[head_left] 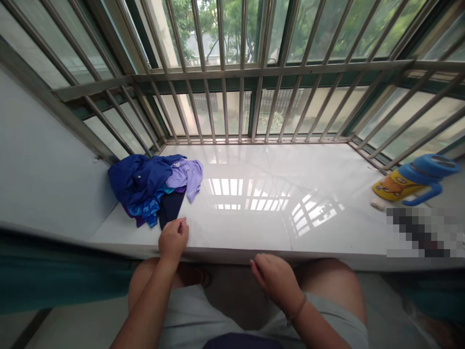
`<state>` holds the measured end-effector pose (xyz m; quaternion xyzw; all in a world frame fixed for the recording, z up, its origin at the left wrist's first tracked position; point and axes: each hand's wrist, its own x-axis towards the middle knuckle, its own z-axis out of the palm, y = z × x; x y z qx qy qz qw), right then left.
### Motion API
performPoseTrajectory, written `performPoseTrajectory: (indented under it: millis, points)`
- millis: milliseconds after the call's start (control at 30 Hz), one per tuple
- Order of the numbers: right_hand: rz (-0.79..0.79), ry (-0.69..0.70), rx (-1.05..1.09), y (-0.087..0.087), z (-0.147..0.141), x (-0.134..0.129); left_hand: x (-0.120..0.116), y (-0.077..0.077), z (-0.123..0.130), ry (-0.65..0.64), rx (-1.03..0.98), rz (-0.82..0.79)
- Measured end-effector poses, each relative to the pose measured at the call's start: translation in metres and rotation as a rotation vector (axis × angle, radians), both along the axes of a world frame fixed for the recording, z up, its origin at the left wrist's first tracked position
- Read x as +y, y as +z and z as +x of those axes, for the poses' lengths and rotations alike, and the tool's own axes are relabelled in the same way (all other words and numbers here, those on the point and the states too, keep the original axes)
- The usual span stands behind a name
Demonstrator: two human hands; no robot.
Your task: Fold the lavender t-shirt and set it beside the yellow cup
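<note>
My left hand (173, 240) is at the front edge of the white ledge, fingers curled in, with nothing visible in them. Just behind it lies the lower end of a dark navy cloth (170, 207); whether they touch I cannot tell. That cloth is part of a crumpled heap of clothes, with a royal blue garment (141, 177) on top, a lilac garment (187, 175) at the right and a blue patterned garment (147, 209) underneath. Over my lap, my right hand (276, 278) is closed loosely, back upward, and no object shows in it.
The glossy white ledge (240, 232) spans the window bay, with metal bars (225, 111) behind it. At the right a blue and yellow bottle (407, 182) lies tilted, beside a pixelated dark object (417, 232). A teal curtain (54, 276) hangs at the left.
</note>
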<state>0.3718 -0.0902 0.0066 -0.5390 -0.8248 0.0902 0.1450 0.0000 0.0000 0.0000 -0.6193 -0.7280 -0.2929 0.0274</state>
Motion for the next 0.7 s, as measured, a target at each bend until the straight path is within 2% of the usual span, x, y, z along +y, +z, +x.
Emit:
performPoseTrajectory:
  millis: [100, 233, 333, 467, 567, 700]
  points:
    - [0.161, -0.169, -0.038, 0.016, 0.016, 0.033, 0.000, -0.002, 0.000, 0.003, 0.018, 0.000]
    - [0.156, -0.331, -0.083, 0.003, 0.032, 0.068, 0.000, -0.004, -0.001, -0.001, 0.010, 0.018]
    - [0.180, -0.358, -0.064, -0.010, 0.033, 0.073, -0.001, -0.003, -0.001, 0.020, 0.009, 0.002]
    - [0.202, -0.378, -0.037, -0.014, 0.031, 0.068, 0.004, 0.007, 0.003, 0.094, 0.098, -0.107]
    - [0.219, -0.370, -0.029, -0.014, 0.031, 0.068, 0.024, 0.020, 0.009, 0.082, 0.150, -0.234]
    - [0.227, -0.363, -0.038, -0.014, 0.031, 0.069, 0.071, 0.039, 0.016, 0.139, 0.089, -0.396]
